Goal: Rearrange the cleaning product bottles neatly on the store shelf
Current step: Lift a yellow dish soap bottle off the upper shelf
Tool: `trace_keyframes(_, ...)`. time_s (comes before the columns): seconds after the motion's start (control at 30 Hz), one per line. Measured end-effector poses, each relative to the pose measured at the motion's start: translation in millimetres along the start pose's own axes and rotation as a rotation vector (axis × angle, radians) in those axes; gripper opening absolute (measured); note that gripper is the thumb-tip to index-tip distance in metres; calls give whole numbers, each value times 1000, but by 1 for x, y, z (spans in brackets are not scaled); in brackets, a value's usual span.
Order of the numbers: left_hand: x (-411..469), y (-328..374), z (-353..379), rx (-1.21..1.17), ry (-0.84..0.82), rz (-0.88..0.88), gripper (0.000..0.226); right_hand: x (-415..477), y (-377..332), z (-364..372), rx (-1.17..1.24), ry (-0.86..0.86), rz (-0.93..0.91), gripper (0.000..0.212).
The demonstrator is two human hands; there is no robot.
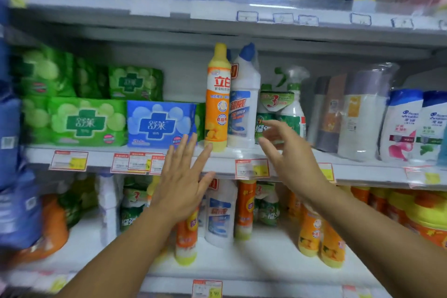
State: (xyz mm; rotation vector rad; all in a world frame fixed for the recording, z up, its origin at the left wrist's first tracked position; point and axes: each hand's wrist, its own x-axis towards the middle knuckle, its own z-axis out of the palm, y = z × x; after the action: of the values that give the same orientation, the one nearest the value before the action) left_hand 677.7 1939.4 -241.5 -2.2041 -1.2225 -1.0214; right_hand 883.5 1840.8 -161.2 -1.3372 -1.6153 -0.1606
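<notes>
On the middle shelf (225, 161) an orange-and-yellow dish-soap bottle (217, 101) stands upright beside a white toilet-cleaner bottle with a blue cap (244, 106). To their right stands a green-and-white spray-bottle pack (283, 106). My left hand (183, 176) is open with fingers spread, its fingertips near the base of the orange bottle. In front of the spray pack my right hand (287, 152) is held open, holding nothing. Whether either hand touches a bottle is unclear.
Green and blue pad packs (159, 123) fill the shelf's left side. Rolled bags (358, 113) and shampoo bottles (404, 126) stand at the right. The lower shelf (217, 271) holds several orange, white and green bottles in loose order. Price tags line the shelf edges.
</notes>
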Motion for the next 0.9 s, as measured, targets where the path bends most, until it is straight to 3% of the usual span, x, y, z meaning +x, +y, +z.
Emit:
trace_keyframes(0.27, -6, -20, 0, 0, 33, -31, 61, 72, -35, 69, 223, -83, 128, 60)
trace_keyframes(0.47, -6, -20, 1, 25, 31, -39, 60, 92, -45, 90, 125, 24, 213, 63)
trace_keyframes(0.63, -6, -20, 0, 32, 3, -45, 60, 63, -57, 42, 305, 46, 78, 61)
trace_keyframes(0.73, -6, -18, -3, 28, 7, -42, 61, 24, -57, -4, 290, 0, 5, 62)
trace_keyframes(0.9, -4, -9, -6, 34, -10, -95, 63, -78, 13, -37, 198, -20, 70, 56)
